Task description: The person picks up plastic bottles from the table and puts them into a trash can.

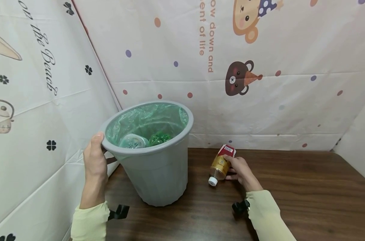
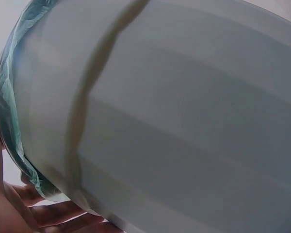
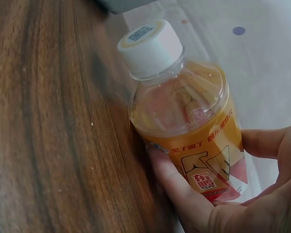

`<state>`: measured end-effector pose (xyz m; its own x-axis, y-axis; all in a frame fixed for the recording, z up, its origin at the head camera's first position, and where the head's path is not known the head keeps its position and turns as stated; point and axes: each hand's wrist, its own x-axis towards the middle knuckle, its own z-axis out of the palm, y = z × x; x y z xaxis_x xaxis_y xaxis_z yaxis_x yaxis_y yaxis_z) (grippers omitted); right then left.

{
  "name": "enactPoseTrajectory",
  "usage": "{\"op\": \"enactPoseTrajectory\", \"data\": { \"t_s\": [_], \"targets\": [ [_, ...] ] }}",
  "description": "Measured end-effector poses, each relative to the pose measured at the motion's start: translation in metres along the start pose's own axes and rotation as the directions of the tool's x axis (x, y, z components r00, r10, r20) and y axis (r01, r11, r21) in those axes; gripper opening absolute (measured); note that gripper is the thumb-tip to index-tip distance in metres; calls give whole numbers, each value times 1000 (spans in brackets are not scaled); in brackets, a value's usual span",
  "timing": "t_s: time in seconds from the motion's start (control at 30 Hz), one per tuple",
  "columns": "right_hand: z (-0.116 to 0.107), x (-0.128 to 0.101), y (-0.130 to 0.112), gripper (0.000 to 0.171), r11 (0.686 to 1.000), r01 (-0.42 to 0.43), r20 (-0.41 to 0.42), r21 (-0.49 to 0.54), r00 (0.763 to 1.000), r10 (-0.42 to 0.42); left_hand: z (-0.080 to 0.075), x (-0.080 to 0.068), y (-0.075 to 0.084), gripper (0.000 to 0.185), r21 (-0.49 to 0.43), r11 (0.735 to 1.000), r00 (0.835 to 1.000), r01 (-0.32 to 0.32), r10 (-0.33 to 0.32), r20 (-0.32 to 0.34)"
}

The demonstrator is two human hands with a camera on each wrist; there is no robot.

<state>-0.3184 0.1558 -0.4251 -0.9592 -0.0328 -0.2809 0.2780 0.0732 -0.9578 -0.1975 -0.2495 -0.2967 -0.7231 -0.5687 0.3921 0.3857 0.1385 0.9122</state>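
My right hand [image 1: 241, 171], centre frame, fingers curled round lying bottle [image 1: 220, 164], white cap toward me. My left hand [image 1: 95, 157] grips rim of grey bin [image 1: 158, 174], centre-left. Dark wooden table [image 1: 290, 187]; patterned sheets [image 1: 290, 100] behind.

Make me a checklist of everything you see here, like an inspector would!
Surface: dark wood table.
Job's things: grey bin with green liner, tilted; bottle with white cap, lying on the table.
Clutter: two crushed bottles inside the bin, one clear, one green.
Grippers: left hand grips the bin's rim; right hand holds the bottle.
Cables: nothing seen.
Surroundings: cartoon-printed sheets behind and to the left.
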Motion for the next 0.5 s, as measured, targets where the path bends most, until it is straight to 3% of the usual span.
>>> {"op": "enactPoseTrajectory", "data": {
  "t_s": [0.5],
  "targets": [
    [-1, -2, 0, 74, 996, -3, 19, 88, 1000, 1, 0, -1, -1, 45, -21, 1000, 1000, -6, 7, 12]
  ]
}}
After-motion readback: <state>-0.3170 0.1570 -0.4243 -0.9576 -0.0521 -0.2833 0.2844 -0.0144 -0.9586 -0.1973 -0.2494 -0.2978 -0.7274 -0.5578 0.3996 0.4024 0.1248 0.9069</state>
